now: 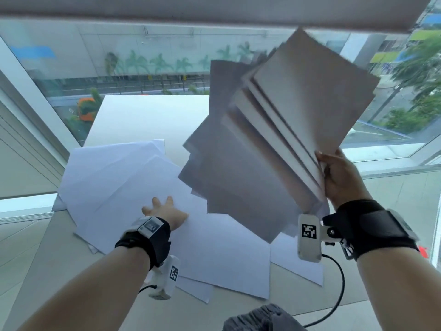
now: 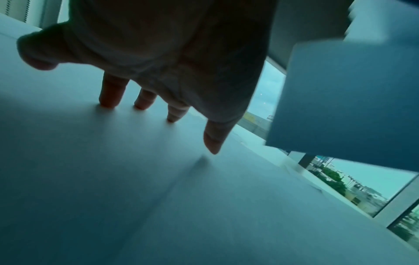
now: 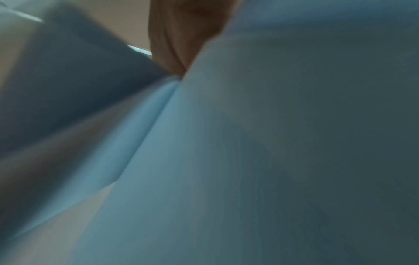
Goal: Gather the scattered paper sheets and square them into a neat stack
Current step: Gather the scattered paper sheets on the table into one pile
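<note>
My right hand (image 1: 334, 173) grips a fanned bundle of white paper sheets (image 1: 269, 130) by its right edge and holds it up in the air, the sheets splayed unevenly. In the right wrist view the bundle (image 3: 294, 143) fills the blurred picture, with part of the hand (image 3: 181, 35) at the top. Several loose sheets (image 1: 124, 187) lie overlapping on the table (image 1: 35, 271). My left hand (image 1: 164, 211) lies on them with its fingers spread. The left wrist view shows its fingertips (image 2: 213, 145) touching the paper (image 2: 136, 197), and the raised bundle (image 2: 351, 107) at the right.
A large white board (image 1: 148, 118) lies flat beyond the loose sheets, against the glass window (image 1: 119, 56). A black cable (image 1: 338, 290) trails from my right wristband. Grey cloth (image 1: 262, 318) shows at the bottom edge.
</note>
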